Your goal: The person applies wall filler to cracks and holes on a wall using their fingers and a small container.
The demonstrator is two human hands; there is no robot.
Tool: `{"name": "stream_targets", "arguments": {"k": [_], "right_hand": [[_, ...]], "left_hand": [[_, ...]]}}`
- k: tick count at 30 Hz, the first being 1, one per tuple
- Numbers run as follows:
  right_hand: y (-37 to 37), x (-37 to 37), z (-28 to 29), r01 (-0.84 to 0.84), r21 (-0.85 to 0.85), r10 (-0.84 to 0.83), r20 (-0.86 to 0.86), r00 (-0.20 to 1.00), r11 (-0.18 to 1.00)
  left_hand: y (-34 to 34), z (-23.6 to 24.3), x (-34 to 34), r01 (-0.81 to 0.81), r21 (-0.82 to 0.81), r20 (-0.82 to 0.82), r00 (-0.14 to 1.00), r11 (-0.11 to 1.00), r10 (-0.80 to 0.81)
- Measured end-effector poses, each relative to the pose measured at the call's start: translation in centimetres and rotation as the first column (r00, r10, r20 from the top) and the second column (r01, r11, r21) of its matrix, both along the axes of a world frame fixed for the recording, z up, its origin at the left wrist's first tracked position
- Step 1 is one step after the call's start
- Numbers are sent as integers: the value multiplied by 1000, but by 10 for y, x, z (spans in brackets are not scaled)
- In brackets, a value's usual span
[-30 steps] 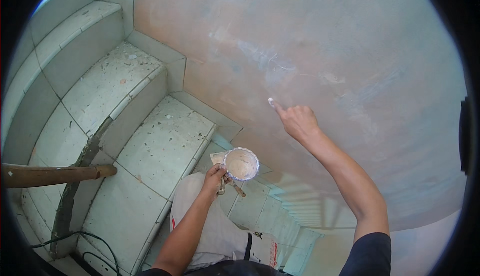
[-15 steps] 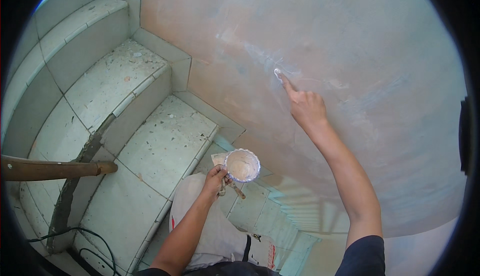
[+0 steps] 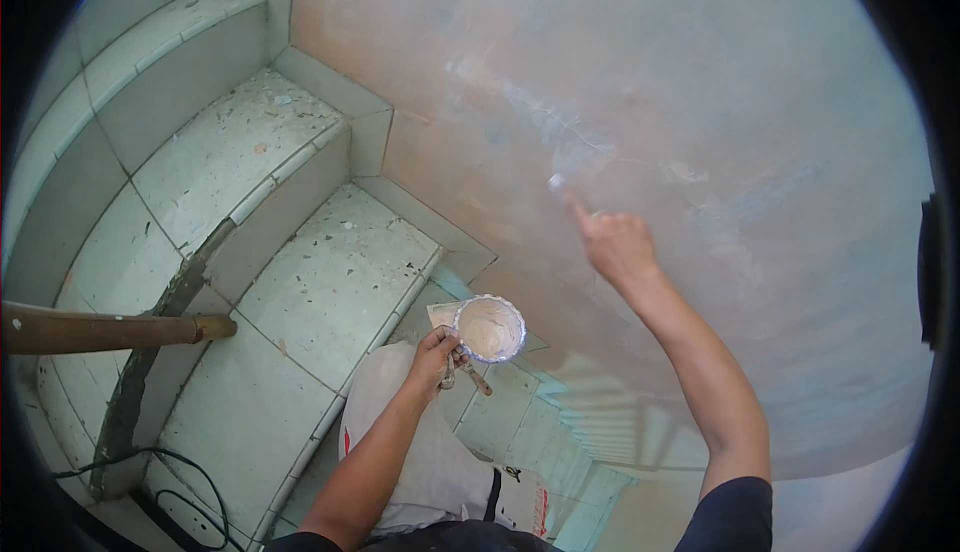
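My left hand (image 3: 436,355) is closed on the rim of a small round tub (image 3: 491,330) with pale paste inside and a crusted white-violet edge. The same hand also grips what looks like putty knives; a flat pale blade (image 3: 441,314) shows beside the tub, and a handle (image 3: 476,380) sticks out below. My right hand (image 3: 617,244) is at the wall (image 3: 780,82), index finger stretched out, other fingers curled, holding nothing. A white dab of paste (image 3: 557,183) shows at its blurred fingertip. Above lies a whitish smeared patch (image 3: 555,127) with thin scratch lines.
Pale tiled stairs (image 3: 335,282) with scattered chips curve up at the left, edged by tile skirting (image 3: 440,227). A wooden pole (image 3: 110,332) juts in from the left. A black cable (image 3: 190,462) lies lower left. Further tiled steps (image 3: 530,432) descend beyond my knee.
My right hand has moved slightly down along the wall, and its fingertip is now below the whitish patch. My left hand keeps its hold on the tub; the view has shifted slightly.
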State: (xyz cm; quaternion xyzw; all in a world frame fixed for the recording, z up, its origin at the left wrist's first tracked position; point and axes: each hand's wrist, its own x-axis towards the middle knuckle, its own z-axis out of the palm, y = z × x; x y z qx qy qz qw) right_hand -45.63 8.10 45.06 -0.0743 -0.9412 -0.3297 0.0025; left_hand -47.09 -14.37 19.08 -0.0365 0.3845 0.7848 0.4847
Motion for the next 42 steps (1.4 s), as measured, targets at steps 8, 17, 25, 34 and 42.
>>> {"name": "stream_targets", "arguments": {"k": [8,17,25,34,42], "right_hand": [[-7,-3,3,-70,6,69,131,989,998],[-2,2,9,-91,9,91,9,996,996],[-1,1,-8,-86,12,86,32,996,996],[4,-9,-1,-60,-83,55,-57,997,995],[-16,-31,4,-23,-62,20,-50,999,998]], "left_hand": [[2,2,-3,-6,-12,11,1000,1000,6],[3,0,-2,-14,2,16,1000,1000,14],[4,-3,-2,5,-10,-2,1000,1000,-5],[3,1,0,-18,6,21,1000,1000,18],[-4,0,-2,-25,21,22,999,999,24]]}}
